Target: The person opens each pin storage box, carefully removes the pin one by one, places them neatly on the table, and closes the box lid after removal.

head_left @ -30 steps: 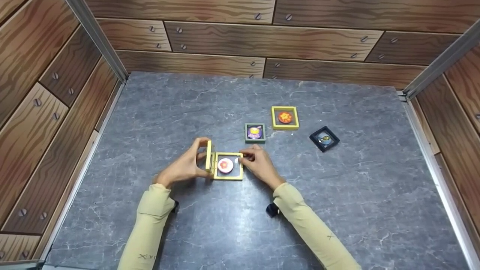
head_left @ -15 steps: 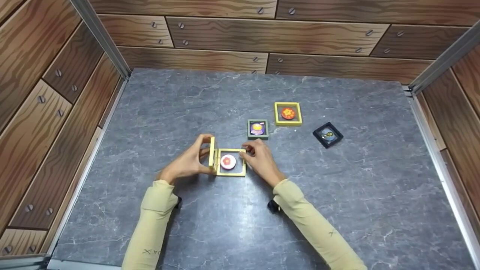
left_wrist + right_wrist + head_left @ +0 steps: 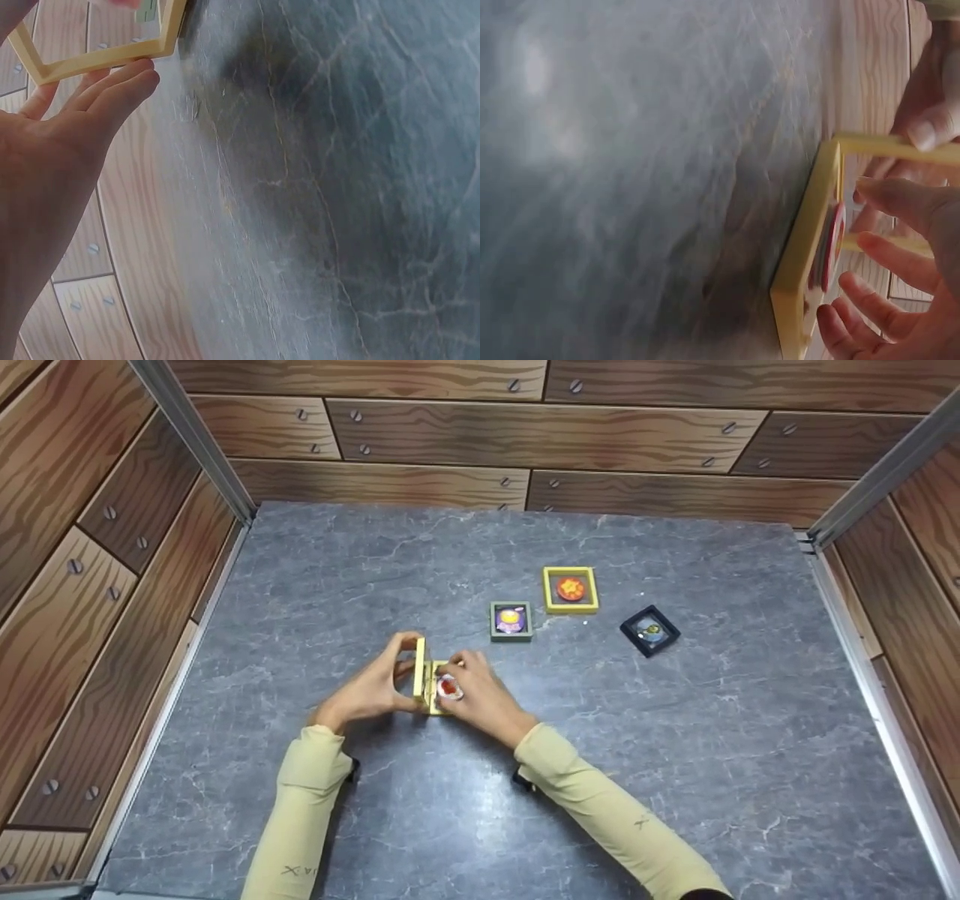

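A hinged yellow display frame [image 3: 420, 669] stands unfolded on the table. My left hand [image 3: 370, 684] grips its raised half, thumb at the near side and fingers at the far side. The other half lies flat, and on its clear film sits a round white badge [image 3: 448, 688] with a red flower. Over this lower half is my right hand [image 3: 487, 699], covering its right part. In the right wrist view the fingers [image 3: 900, 262] are spread and bent beside the badge's edge [image 3: 837, 247], with the yellow rim [image 3: 802, 247] behind them.
Beyond my right hand lie a small green frame [image 3: 511, 639] with a purple and yellow badge, a yellow frame [image 3: 571, 610] with an orange badge and a tilted black frame [image 3: 667, 641]. Wood-patterned walls [image 3: 450, 431] border the grey marbled table [image 3: 360, 562].
My right hand has moved left from the lower half's right edge to over the badge. The left hand keeps its grip on the raised half.
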A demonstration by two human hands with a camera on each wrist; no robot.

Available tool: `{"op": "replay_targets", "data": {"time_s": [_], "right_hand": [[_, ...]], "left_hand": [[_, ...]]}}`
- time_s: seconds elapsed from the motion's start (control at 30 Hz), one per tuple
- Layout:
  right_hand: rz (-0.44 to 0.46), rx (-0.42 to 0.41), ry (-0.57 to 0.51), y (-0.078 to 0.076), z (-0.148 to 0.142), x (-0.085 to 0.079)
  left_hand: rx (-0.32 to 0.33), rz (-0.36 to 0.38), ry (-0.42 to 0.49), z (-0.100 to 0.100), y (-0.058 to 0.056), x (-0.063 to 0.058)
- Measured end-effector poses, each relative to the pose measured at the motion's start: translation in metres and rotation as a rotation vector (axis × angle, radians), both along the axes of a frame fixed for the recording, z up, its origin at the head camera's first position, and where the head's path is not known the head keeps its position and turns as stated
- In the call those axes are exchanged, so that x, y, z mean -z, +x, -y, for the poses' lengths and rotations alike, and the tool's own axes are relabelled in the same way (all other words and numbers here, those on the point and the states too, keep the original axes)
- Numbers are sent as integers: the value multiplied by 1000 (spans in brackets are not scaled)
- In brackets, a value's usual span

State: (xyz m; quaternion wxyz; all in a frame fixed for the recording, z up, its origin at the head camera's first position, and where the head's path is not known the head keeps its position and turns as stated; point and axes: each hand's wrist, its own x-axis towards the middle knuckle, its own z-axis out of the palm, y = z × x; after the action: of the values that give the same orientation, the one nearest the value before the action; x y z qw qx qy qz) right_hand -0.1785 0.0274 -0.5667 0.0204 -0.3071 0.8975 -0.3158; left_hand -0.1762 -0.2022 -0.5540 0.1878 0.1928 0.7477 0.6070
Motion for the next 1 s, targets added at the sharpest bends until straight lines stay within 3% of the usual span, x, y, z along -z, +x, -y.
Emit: {"op": "replay_targets", "data": {"time_s": [0.17, 0.53, 1.0], "right_hand": [[-61, -26, 47, 3, 8, 3], [-85, -2, 110, 3, 7, 7], [-86, -1, 71, 1, 1, 6]], "left_hand": [[-15, 3, -11, 5, 4, -1], [-5, 11, -6, 3, 3, 1], [12, -30, -50, -2, 0, 0]]}}
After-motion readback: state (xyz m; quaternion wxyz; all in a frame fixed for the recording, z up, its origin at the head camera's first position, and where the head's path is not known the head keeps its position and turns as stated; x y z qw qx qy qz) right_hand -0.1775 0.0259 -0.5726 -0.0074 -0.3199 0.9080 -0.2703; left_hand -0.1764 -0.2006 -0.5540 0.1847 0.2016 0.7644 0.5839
